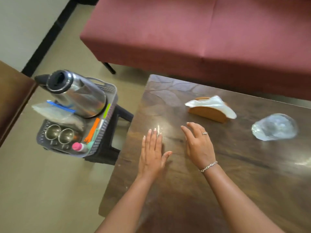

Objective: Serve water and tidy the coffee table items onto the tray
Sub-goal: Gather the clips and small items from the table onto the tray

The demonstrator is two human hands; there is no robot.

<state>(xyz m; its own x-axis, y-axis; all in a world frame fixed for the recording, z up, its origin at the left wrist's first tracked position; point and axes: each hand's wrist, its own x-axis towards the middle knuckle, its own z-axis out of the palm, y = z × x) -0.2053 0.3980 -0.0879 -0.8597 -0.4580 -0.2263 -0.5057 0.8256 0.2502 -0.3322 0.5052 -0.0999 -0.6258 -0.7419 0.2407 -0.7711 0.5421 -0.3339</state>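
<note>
While both hands hover flat, fingers straight, holding nothing — left hand [152, 153], right hand [198, 145] — over the table [193, 190], kettle [79, 93] and cups [59, 132] sit in tray [110, 93] beside it.

Place: a sitting room or lounge.
Seating: a maroon sofa [193, 31] just beyond the table's far edge.
Table: a low, dark wooden coffee table [235, 190], with a napkin holder [208, 113] near its far edge.
Side stand: a black stool [121, 113] off the left edge, carrying a tray [107, 89] with a kettle [79, 93] and two steel cups [53, 132].
Floor: plain beige floor [50, 190].
</note>
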